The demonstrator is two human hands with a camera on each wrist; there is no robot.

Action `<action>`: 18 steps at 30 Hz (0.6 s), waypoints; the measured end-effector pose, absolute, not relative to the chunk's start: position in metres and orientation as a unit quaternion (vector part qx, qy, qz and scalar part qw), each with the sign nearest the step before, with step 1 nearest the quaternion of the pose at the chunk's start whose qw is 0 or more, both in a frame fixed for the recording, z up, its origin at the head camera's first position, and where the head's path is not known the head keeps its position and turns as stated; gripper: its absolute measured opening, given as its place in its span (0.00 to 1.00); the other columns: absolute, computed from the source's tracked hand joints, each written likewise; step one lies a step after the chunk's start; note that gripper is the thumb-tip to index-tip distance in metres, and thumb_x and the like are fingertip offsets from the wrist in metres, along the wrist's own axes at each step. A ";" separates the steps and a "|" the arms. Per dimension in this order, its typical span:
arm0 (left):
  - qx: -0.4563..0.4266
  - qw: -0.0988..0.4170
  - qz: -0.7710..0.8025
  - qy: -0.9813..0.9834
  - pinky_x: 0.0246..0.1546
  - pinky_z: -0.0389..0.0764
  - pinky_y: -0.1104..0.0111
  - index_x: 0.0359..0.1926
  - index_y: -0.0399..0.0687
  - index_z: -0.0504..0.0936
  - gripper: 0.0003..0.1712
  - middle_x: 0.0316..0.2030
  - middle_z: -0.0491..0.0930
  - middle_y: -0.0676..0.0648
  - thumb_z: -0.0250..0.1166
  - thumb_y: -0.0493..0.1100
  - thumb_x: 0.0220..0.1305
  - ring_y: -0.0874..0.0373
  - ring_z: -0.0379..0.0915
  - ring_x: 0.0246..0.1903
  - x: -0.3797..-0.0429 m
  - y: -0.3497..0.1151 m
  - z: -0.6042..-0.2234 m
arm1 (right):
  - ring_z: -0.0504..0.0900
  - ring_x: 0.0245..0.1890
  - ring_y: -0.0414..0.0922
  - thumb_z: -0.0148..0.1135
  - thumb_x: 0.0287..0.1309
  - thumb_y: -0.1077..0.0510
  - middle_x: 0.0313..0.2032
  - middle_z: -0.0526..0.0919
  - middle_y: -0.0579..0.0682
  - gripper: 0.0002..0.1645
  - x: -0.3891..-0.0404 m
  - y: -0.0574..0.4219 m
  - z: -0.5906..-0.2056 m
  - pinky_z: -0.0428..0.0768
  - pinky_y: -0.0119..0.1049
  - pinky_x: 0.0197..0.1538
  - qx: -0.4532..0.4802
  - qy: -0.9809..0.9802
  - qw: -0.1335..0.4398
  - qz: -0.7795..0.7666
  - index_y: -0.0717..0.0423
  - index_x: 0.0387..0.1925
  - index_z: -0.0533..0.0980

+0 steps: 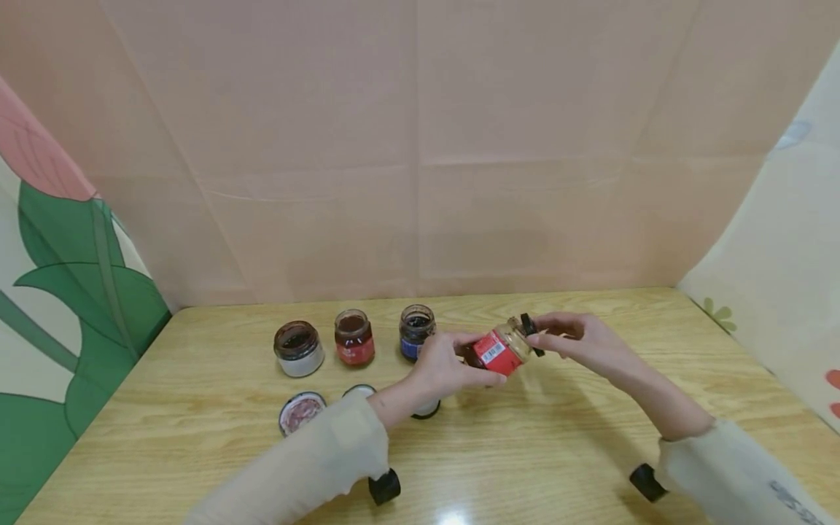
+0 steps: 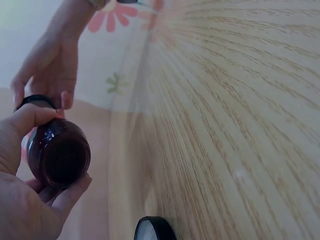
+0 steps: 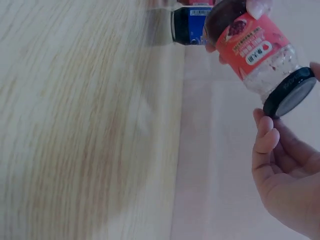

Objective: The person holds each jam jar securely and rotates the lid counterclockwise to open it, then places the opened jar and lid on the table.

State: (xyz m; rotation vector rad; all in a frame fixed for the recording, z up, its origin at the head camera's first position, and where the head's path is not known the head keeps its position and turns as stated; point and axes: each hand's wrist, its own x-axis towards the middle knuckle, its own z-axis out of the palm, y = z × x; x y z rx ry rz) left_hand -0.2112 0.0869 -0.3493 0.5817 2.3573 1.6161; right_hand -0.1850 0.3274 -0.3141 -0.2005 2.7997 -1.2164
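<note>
My left hand (image 1: 442,364) grips a glass jar (image 1: 500,356) with a red label around its body, holding it tilted above the table with its mouth up and to the right. Dark contents lie in the jar's lower end (image 2: 62,155). At the mouth, my right hand (image 1: 580,343) pinches a black lid (image 1: 530,334) by its edge between thumb and fingers. The right wrist view shows the lid (image 3: 290,92) across the mouth; whether it is screwed on cannot be told. Behind the left hand stands an uncovered blue-labelled jar (image 1: 417,328), partly hidden.
An uncovered white-labelled jar (image 1: 299,350) and an uncovered red-labelled jar (image 1: 354,339) stand at the back left. In front lie a lid with a smeared inside (image 1: 302,413), a second lid (image 1: 359,391) and a third lid (image 1: 428,410), the latter two partly behind the left arm.
</note>
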 end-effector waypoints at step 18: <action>0.114 0.088 0.571 0.808 0.34 0.79 0.72 0.50 0.45 0.74 0.35 0.40 0.79 0.49 0.81 0.41 0.38 0.62 0.76 0.36 -0.218 0.104 -0.364 | 0.79 0.41 0.34 0.66 0.57 0.58 0.47 0.79 0.57 0.29 -0.173 0.328 -0.327 0.79 0.29 0.42 -0.137 0.893 -0.019 -0.429 0.65 0.58 0.69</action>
